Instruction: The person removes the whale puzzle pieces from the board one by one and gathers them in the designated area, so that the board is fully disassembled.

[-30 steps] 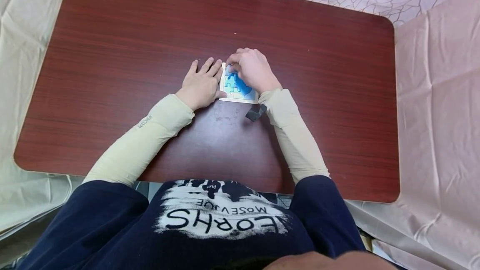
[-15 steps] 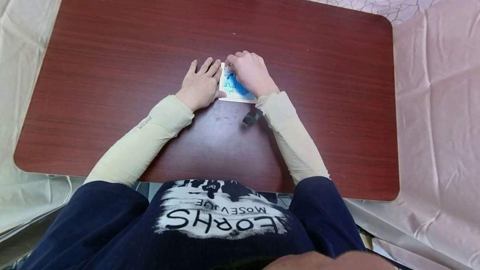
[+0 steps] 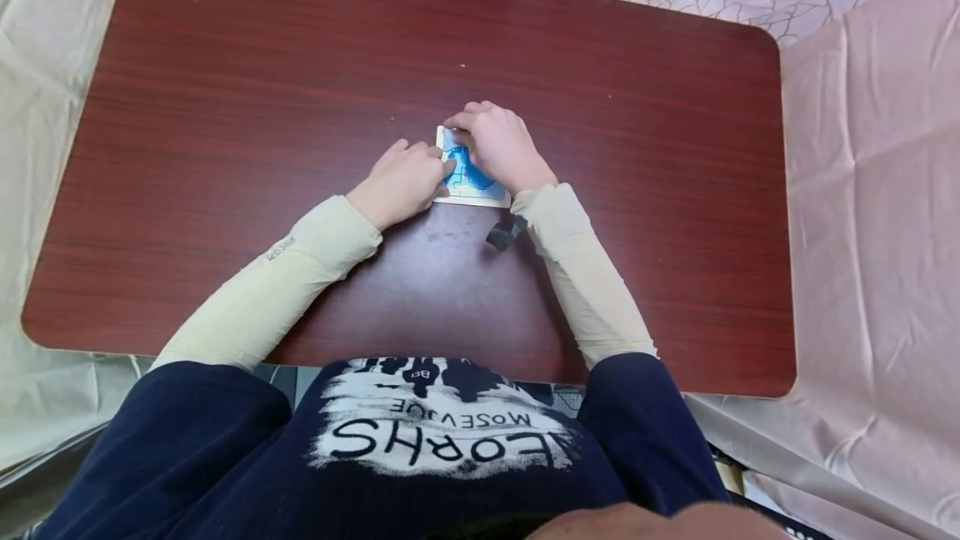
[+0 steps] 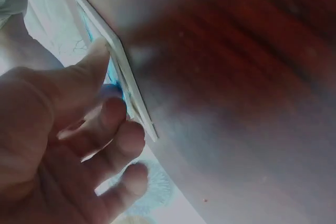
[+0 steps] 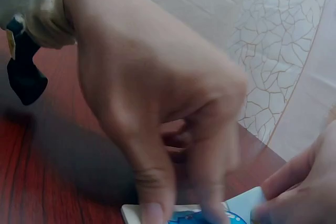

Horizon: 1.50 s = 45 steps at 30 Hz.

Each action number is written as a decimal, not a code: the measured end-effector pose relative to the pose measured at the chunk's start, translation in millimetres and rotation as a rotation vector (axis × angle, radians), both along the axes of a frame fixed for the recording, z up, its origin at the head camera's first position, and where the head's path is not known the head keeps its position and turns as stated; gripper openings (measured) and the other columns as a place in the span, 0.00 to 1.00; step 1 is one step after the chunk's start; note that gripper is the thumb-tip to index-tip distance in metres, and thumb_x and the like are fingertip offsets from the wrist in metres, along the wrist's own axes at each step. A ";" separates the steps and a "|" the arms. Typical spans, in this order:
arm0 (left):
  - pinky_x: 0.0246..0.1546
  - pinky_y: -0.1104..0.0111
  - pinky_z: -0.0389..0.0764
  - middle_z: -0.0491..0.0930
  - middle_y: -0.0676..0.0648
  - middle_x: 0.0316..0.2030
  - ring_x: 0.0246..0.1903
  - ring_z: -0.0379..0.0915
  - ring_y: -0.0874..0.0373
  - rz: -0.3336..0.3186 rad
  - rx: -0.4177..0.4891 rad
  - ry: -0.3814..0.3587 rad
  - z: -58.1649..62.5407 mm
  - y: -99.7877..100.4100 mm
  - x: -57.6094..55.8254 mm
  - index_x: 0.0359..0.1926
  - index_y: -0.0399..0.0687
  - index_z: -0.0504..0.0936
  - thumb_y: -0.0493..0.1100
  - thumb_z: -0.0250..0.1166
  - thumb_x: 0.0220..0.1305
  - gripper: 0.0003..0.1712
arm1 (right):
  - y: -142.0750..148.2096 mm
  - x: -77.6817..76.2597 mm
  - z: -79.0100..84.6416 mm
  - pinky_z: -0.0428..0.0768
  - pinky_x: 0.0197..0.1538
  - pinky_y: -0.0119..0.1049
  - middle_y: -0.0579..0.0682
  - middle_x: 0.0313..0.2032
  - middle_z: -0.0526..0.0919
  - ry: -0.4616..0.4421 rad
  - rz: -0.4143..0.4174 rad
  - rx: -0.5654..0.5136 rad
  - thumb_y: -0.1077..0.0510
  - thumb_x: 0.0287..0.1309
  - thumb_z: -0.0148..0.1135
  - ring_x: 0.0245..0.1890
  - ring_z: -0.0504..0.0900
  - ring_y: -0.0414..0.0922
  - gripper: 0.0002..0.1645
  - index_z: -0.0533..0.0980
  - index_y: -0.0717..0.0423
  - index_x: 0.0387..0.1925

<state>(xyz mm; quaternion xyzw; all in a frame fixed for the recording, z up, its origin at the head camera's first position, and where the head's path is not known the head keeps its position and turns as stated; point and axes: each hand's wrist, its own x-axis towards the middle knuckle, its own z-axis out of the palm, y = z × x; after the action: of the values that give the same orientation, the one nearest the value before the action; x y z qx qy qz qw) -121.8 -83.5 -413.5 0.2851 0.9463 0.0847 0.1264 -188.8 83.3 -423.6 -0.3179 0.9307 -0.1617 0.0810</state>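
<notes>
Left hand (image 3: 400,179), loosely bent, touches the puzzle (image 3: 474,182) at its left; right hand (image 3: 504,142), any pinch unclear, covers its right, probably fitting it together, next needing even pressure.

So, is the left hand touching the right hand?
Apart: the right wrist view shows a strip of the puzzle between the left hand and the right hand.

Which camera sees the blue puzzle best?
The head view: it looks down on the blue puzzle, showing much of its face, though parts are covered. The left wrist view shows it nearly edge-on; the right wrist view shows only part, cut off at the bottom.
</notes>
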 end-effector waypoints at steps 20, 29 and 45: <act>0.39 0.51 0.72 0.79 0.40 0.36 0.38 0.75 0.40 -0.023 0.013 -0.065 -3.2 -2.5 -0.8 0.55 0.47 0.81 0.46 0.62 0.67 0.17 | 0.1 -1.9 9.7 0.75 0.52 0.41 0.46 0.42 0.78 -0.151 -0.070 0.041 0.60 0.65 0.58 0.46 0.75 0.47 0.06 0.78 0.51 0.43; 0.37 0.54 0.68 0.73 0.41 0.43 0.41 0.68 0.44 -0.022 0.044 0.000 -8.7 -8.8 -1.3 0.60 0.50 0.79 0.53 0.65 0.64 0.26 | 1.6 2.4 3.6 0.72 0.52 0.34 0.49 0.41 0.73 -0.151 -0.072 -0.041 0.54 0.66 0.59 0.43 0.74 0.45 0.12 0.81 0.55 0.46; 0.34 0.54 0.71 0.77 0.41 0.37 0.37 0.77 0.43 -0.072 -0.040 -0.015 -3.7 -6.9 -2.3 0.64 0.49 0.75 0.55 0.63 0.65 0.29 | -8.3 5.6 9.5 0.72 0.47 0.41 0.50 0.42 0.69 -0.195 -0.037 0.103 0.60 0.69 0.51 0.42 0.71 0.49 0.04 0.71 0.53 0.42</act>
<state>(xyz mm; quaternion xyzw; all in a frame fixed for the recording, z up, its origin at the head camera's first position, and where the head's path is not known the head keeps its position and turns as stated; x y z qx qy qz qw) -124.1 -90.3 -417.2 0.3156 0.9360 0.0632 0.1423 -183.3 75.0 -414.0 -0.2788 0.9313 -0.1452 0.1842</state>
